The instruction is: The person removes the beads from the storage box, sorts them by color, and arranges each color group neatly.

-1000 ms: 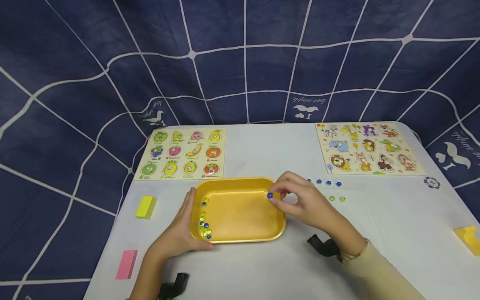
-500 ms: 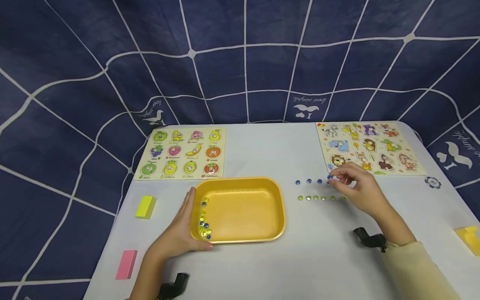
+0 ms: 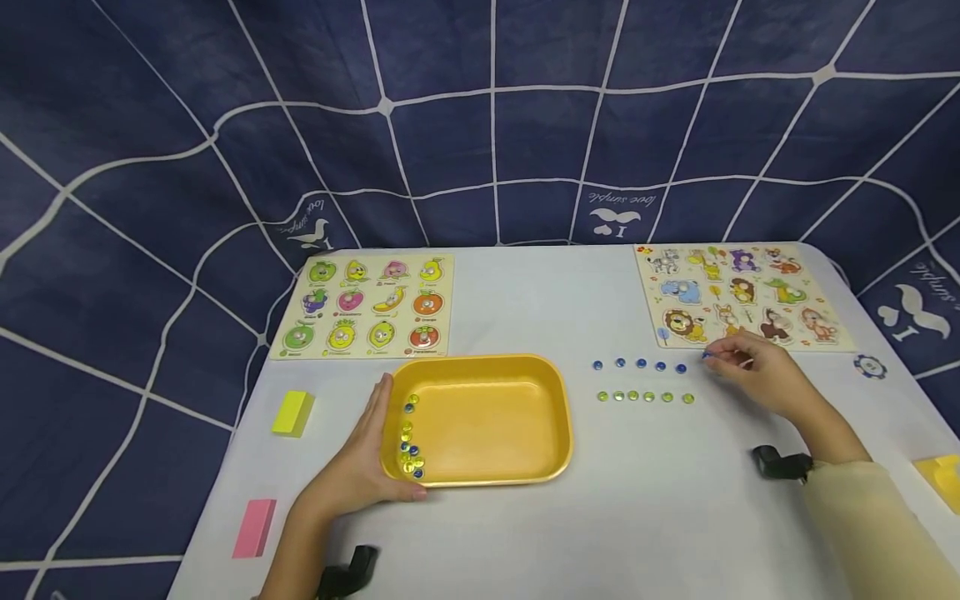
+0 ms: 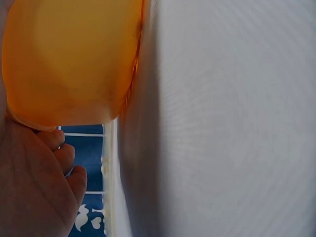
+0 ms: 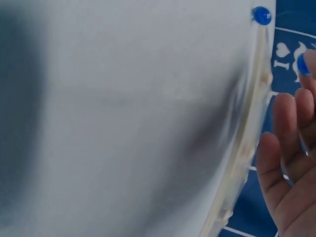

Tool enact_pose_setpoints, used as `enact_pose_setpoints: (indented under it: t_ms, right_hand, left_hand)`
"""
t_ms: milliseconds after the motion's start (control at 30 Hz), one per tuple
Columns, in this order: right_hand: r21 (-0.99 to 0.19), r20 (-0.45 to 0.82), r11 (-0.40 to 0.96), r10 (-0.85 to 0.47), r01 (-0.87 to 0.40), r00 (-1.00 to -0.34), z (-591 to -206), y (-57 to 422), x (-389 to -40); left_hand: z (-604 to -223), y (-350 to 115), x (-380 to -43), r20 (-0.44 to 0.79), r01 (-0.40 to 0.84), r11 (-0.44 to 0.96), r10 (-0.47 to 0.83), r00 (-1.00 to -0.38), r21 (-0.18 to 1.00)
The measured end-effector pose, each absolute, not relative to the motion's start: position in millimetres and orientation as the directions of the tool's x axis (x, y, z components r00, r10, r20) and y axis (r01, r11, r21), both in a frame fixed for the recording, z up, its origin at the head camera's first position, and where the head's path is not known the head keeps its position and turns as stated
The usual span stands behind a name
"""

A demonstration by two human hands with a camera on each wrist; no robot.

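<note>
My left hand [image 3: 356, 467] holds the left end of a yellow tray [image 3: 491, 429], fingers along its side and thumb at the front edge. Inside, along the tray's left wall, lie several yellow-green and blue glass beads [image 3: 417, 473]. My right hand [image 3: 768, 379] pinches a blue glass bead [image 5: 302, 64] between thumb and finger, low over the cloth at the right end of a row of blue beads [image 3: 641, 363]. Below that row, a line of yellow-green beads [image 3: 648, 397] runs parallel to it. The left wrist view has the tray's translucent orange wall [image 4: 74, 59] close up, beside the fingers.
A fruit puzzle board [image 3: 363, 308] lies at the back left, and an animal puzzle board [image 3: 742, 296] at the back right, just beyond my right hand. Yellow [image 3: 293, 414] and pink blocks [image 3: 254, 528] are at left. A poker chip [image 3: 870, 367] and yellow piece [image 3: 941, 479] lie right.
My right hand has moved right from over the tray to the end of the blue row, carrying a blue bead. My left hand and the tray have stayed in place.
</note>
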State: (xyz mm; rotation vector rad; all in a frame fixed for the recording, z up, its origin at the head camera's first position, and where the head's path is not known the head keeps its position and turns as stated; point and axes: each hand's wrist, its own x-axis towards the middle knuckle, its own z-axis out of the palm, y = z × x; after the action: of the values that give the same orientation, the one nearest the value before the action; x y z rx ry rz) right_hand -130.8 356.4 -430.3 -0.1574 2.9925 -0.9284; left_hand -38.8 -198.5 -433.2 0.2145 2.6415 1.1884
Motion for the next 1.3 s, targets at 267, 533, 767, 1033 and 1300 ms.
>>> enact_pose_setpoints:
  t_ms: [267, 533, 767, 1033, 1300]
  right_hand:
    - [-0.503, -0.061, 0.862, -0.098, -0.054, -0.993, -435.4, 357.2, -134.4]
    - [-0.469, -0.123, 0.882, -0.109, -0.039, -0.986, -437.7, 356.2, -137.3]
    - [-0.472, -0.14, 0.881, -0.102, -0.024, -0.985, -437.1, 356.6, -136.9]
    - [-0.487, -0.038, 0.87, -0.108, -0.075, -0.993, -422.2, 352.2, -124.8]
    - [-0.52, 0.201, 0.806, -0.207, -0.284, -0.957, -401.8, 310.5, -116.6]
  left_hand:
    - [-433.8, -197.6, -38.3, -0.148, 0.038, 0.649, 0.23, -0.962, 0.76]
    - [-433.0, -197.6, -37.5, -0.143, 0.039, 0.646, 0.228, -0.963, 0.763]
    - [-433.5, -198.4, -37.3, -0.147, 0.037, 0.648, 0.227, -0.963, 0.761]
    - [-433.1, -198.3, -37.5, -0.147, 0.038, 0.654, 0.226, -0.963, 0.756]
    - [-430.8, -196.8, -37.3, -0.159, 0.031, 0.664, 0.224, -0.962, 0.747]
